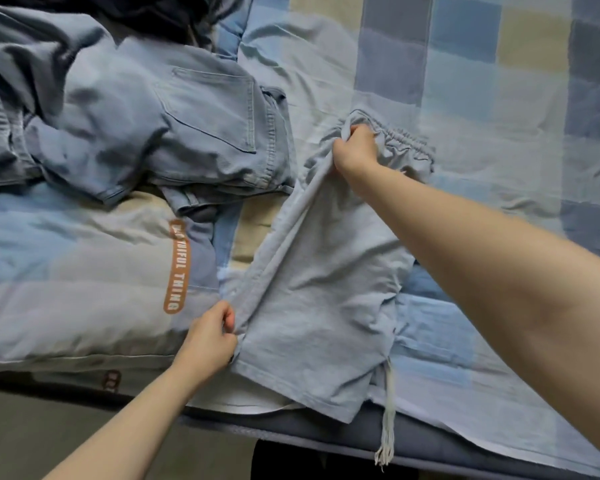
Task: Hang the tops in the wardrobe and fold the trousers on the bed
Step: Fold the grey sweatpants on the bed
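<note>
Trousers (312, 289) of pale grey are held taut on the bed (499, 98): the waistband is gripped by the right hand (355, 152), a side edge pinched by the left hand (210, 337). Uneven pulling could skew the fold; jeans (194, 119) beyond the fingers might be snagged.

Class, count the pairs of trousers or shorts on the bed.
2: light grey shorts at centre, gripped by both hands; blue jeans at upper left. The dark pile behind may hide more.
</note>
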A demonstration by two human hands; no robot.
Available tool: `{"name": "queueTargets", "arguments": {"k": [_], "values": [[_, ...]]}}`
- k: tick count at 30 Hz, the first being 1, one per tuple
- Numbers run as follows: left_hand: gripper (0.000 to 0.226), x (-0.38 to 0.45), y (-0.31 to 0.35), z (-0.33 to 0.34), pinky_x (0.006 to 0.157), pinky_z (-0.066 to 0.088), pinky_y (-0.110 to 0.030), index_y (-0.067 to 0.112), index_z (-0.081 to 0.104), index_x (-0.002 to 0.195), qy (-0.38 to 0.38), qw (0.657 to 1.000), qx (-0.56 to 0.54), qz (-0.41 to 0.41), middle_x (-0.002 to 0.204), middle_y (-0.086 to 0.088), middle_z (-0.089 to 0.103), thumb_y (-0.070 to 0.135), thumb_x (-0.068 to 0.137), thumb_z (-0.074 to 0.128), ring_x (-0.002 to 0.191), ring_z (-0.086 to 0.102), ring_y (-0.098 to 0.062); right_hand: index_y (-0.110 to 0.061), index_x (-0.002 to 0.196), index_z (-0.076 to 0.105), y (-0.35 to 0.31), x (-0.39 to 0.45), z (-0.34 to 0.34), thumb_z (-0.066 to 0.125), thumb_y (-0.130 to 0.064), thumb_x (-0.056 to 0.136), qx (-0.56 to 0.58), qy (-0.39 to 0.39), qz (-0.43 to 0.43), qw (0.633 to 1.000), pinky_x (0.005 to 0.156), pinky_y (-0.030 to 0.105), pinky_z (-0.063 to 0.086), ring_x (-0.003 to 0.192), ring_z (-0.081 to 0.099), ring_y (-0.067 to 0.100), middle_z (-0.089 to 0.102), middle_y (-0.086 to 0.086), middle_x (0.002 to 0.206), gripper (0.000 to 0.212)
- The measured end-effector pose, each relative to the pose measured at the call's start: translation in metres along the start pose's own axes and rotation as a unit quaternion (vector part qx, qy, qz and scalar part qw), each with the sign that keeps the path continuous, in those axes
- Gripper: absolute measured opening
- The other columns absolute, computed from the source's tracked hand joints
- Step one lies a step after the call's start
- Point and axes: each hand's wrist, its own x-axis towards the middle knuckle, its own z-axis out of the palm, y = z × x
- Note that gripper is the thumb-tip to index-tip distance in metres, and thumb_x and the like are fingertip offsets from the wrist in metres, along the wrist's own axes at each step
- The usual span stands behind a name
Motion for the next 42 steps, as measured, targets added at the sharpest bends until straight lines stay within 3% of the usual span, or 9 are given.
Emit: {"name": "queueTargets", "arguments": {"k": [5, 8, 13, 17, 22, 29, 33, 39, 42], "values": [[0.012, -0.012, 0.009, 0.007, 0.07, 0.041, -0.036, 0.011, 0.046, 0.09, 0.012, 0.997, 0.076, 0.029, 0.094, -0.005, 0.051, 0.012, 0.084, 0.057, 0.085, 0.052, -0.028, -0.009, 0.122, 0.052, -0.008, -0.003, 0.002, 0.054, -0.011, 0.088, -0.013, -0.096, -0.093, 0.991, 0.082, 0.026, 0.043, 0.088, 0.053, 0.015, 0.056, 0.002, 0.098, 0.034], [0.037, -0.018, 0.017, 0.019, 0.092, 0.045, -0.036, 0.007, 0.043, 0.123, -0.03, 0.966, 0.258, 0.004, 0.13, -0.011, 0.04, 0.029, 0.093, 0.05, 0.111, 0.051, -0.029, -0.005, 0.133, 0.046, 0.001, -0.013, 0.003, 0.054, -0.015, 0.089, -0.063, -0.177, -0.076, 0.979, 0.093, 0.031, 0.046, 0.104, 0.057, 0.021, 0.058, 0.007, 0.116, 0.045], [0.068, -0.014, 0.039, 0.028, 0.11, 0.034, -0.033, 0.001, 0.017, 0.145, 0.014, 0.942, 0.329, 0.06, 0.154, -0.021, 0.019, 0.022, 0.09, 0.051, 0.137, 0.034, -0.031, -0.009, 0.118, 0.054, 0.058, -0.059, -0.024, 0.046, -0.008, 0.09, -0.015, 0.011, -0.08, 0.997, 0.07, 0.02, 0.034, 0.086, 0.053, 0.018, 0.057, 0.002, 0.094, 0.029], [0.081, 0.013, 0.055, 0.027, 0.112, 0.029, -0.042, -0.004, 0.007, 0.15, 0.012, 0.983, 0.184, -0.016, 0.153, -0.025, 0.023, 0.016, 0.09, 0.058, 0.14, 0.027, -0.039, -0.008, 0.109, 0.049, 0.153, -0.116, -0.053, 0.043, -0.005, 0.09, 0.009, 0.059, 0.066, 0.996, 0.078, 0.031, 0.038, 0.098, 0.054, 0.029, 0.057, 0.013, 0.106, 0.02], [0.055, 0.038, 0.049, 0.032, 0.095, 0.041, -0.047, -0.004, 0.033, 0.134, 0.045, 0.988, 0.113, -0.1, 0.132, -0.03, 0.046, 0.013, 0.089, 0.059, 0.12, 0.046, -0.046, -0.006, 0.102, 0.061, 0.246, -0.192, -0.062, 0.05, -0.003, 0.087, -0.101, -0.111, 0.159, 0.976, 0.071, 0.028, 0.036, 0.098, 0.06, 0.03, 0.066, 0.014, 0.101, 0.019], [0.033, 0.007, 0.03, 0.048, 0.073, 0.053, -0.032, 0.003, 0.059, 0.102, -0.15, 0.976, 0.022, -0.155, 0.102, -0.013, 0.068, 0.017, 0.077, 0.076, 0.085, 0.065, -0.025, -0.023, 0.063, 0.047, 0.274, -0.248, -0.068, 0.061, -0.02, 0.084, -0.146, -0.276, 0.175, 0.934, 0.055, 0.026, 0.033, 0.071, 0.051, 0.017, 0.052, -0.007, 0.063, 0.025], [0.042, -0.009, 0.024, 0.036, 0.068, 0.057, -0.028, 0.013, 0.067, 0.104, -0.245, 0.949, -0.084, -0.181, 0.091, -0.001, 0.077, 0.019, 0.066, 0.083, 0.081, 0.073, -0.02, -0.02, 0.062, 0.053, 0.268, -0.25, -0.088, 0.057, -0.014, 0.084, -0.107, -0.25, 0.171, 0.947, 0.056, 0.024, 0.035, 0.065, 0.053, 0.014, 0.059, -0.005, 0.064, 0.022], [0.028, -0.006, 0.018, 0.028, 0.075, 0.049, -0.033, 0.012, 0.058, 0.105, -0.126, 0.984, 0.069, -0.106, 0.102, -0.008, 0.067, 0.019, 0.082, 0.071, 0.086, 0.062, -0.024, -0.012, 0.091, 0.06, 0.233, -0.205, -0.131, 0.053, -0.013, 0.088, -0.133, -0.162, 0.125, 0.97, 0.069, 0.032, 0.043, 0.084, 0.062, 0.028, 0.068, 0.009, 0.082, 0.007], [0.037, -0.008, 0.013, 0.029, 0.072, 0.045, -0.035, 0.016, 0.042, 0.116, -0.088, 0.974, 0.202, -0.051, 0.099, -0.007, 0.059, 0.026, 0.087, 0.062, 0.083, 0.053, -0.024, -0.013, 0.111, 0.061, 0.207, -0.179, -0.133, 0.054, -0.013, 0.087, -0.176, -0.164, 0.072, 0.968, 0.07, 0.026, 0.036, 0.098, 0.059, 0.029, 0.064, 0.01, 0.092, 0.025]]}}
